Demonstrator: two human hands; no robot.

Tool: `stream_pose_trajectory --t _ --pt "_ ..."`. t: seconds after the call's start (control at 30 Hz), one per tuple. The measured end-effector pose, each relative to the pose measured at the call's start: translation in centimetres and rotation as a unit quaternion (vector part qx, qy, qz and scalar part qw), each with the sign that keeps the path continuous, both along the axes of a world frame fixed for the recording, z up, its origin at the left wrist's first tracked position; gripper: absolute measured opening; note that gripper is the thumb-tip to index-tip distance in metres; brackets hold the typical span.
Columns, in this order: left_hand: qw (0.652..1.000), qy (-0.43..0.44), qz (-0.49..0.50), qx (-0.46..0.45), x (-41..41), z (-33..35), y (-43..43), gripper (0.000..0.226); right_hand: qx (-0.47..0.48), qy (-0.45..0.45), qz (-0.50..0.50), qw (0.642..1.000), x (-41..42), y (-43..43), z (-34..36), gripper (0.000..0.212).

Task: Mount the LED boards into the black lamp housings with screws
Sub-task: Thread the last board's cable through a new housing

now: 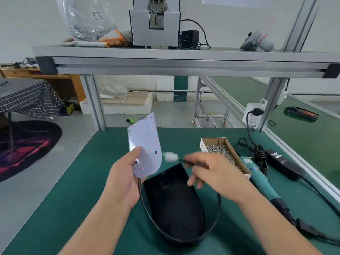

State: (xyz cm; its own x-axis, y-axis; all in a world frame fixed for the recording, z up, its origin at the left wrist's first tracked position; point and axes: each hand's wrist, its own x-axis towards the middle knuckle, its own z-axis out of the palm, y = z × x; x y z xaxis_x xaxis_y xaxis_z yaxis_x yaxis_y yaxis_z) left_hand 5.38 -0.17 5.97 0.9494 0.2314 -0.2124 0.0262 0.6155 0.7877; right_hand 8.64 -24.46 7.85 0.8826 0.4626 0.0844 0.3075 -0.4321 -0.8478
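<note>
The left hand [125, 181] pinches the board [145, 144] upright over the black housing [174, 205] on the mat [73, 199], while the right hand [215, 175] grips the wire [182, 160] behind the white plug [171, 157], which is best tucked clear before laying the board flat, holes aligned.

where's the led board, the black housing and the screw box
LED board [145, 142], head view, middle of its white face.
black housing [174, 205], head view, floor of its hollow inside.
screw box [203, 146], head view, its white end wall.
</note>
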Motion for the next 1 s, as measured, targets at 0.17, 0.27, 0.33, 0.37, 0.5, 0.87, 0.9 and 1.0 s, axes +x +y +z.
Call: stream_pose_trajectory --t 0.17,0.27,0.33,0.37,0.5,0.87,0.9,1.0 --pt "0.995 0.056 0.088 0.006 -0.6 -1.3 -0.4 0.024 -0.32 -0.228 0.009 0.92 -1.4 0.8 0.1 0.03" --pt "0.995 0.066 0.071 -0.008 -0.7 -1.6 -1.3 0.03 -0.368 -0.28 -0.009 0.886 -1.5 1.7 -1.1 0.029" --pt "0.996 0.077 0.047 -0.018 -0.9 -1.6 -1.7 0.033 -0.38 -0.287 -0.018 0.879 -1.2 2.1 -1.9 0.024" --pt "0.996 0.082 0.031 -0.021 -1.0 -1.6 -1.8 0.035 -0.381 -0.288 -0.03 0.878 -1.1 2.2 -2.2 0.023" --pt "0.996 0.081 -0.034 0.001 -1.1 -1.5 -1.8 0.04 -0.366 -0.308 -0.082 0.874 -0.7 2.8 -2.8 0.024" --pt "0.995 0.05 -0.089 -0.002 -0.9 -2.4 -2.8 0.043 -0.298 -0.27 -0.086 0.911 -0.6 3.7 -2.3 0.039" --pt "0.994 0.052 -0.092 -0.01 -0.8 -2.5 -2.7 0.045 -0.282 -0.255 -0.09 0.92 -0.5 3.6 -2.0 0.038" --pt "0.992 0.06 -0.098 -0.051 -0.6 -2.5 -2.4 0.051 -0.274 -0.238 -0.094 0.927 -0.1 3.0 -1.5 0.044"
